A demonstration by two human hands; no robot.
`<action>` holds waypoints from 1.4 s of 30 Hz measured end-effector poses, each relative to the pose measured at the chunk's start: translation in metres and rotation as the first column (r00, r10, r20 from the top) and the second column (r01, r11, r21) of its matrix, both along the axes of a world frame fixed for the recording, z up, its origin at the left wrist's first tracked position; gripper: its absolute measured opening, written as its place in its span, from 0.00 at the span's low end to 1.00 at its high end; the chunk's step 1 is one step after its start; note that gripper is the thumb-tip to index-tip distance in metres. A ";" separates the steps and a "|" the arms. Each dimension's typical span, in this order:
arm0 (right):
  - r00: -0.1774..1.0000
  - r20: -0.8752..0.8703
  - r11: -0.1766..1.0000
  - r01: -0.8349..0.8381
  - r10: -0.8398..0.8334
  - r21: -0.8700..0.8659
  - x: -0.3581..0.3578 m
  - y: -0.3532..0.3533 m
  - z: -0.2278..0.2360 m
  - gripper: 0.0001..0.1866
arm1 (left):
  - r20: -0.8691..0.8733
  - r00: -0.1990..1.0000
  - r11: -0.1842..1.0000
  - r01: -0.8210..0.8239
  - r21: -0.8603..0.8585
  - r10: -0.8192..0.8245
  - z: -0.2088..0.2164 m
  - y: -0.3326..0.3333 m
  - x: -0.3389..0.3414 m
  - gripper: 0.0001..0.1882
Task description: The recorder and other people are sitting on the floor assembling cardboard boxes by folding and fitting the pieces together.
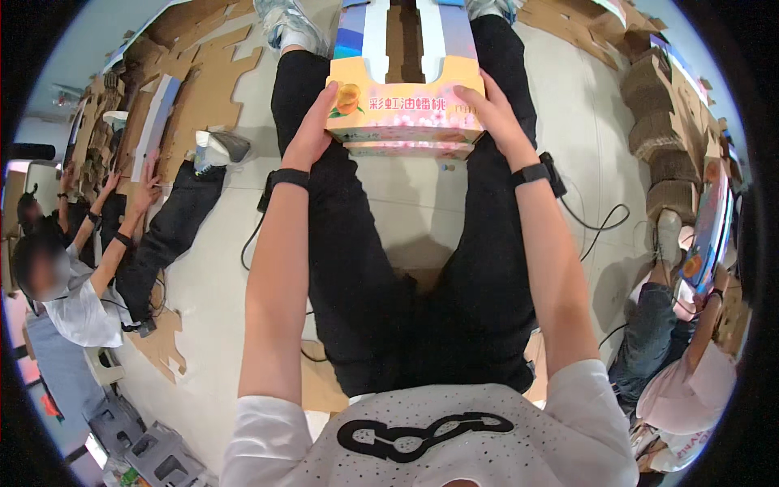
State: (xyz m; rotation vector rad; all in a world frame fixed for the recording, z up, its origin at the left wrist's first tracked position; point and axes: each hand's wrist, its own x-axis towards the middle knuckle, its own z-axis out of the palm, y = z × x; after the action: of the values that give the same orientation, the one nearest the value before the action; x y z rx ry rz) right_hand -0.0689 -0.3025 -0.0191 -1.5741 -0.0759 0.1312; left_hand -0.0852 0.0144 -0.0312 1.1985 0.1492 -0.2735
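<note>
The bare left hand [316,130] and bare right hand [497,118], both half-curled, thumbs forward, grip opposite sides of a yellow, peach-printed cardboard carton [402,109] between the black-trousered legs [345,211]. Uneven squeezing could skew its thin walls or loosen a fold; whether anything lies in its notched brown middle, I cannot tell.
</note>
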 end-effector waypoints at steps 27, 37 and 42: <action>0.991 -0.133 0.992 0.012 0.006 0.129 0.010 -0.021 -0.011 0.45 | -0.029 0.998 0.992 0.055 0.113 -0.052 0.000 0.007 -0.001 0.29; 0.968 -0.139 0.918 0.244 -0.210 0.312 -0.011 -0.033 0.002 0.46 | 0.048 0.993 0.993 0.106 0.048 -0.108 -0.003 0.011 0.002 0.32; 0.920 -0.106 0.872 0.391 -0.377 0.293 -0.026 -0.045 -0.005 0.37 | 0.040 0.990 0.971 0.123 0.204 -0.134 -0.019 0.013 0.002 0.32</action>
State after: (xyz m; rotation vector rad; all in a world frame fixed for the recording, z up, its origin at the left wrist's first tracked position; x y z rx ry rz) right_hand -0.0953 -0.3475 -0.0243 -1.2427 0.2447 -0.1537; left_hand -0.0832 0.0269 -0.0501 1.4183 0.0528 -0.3452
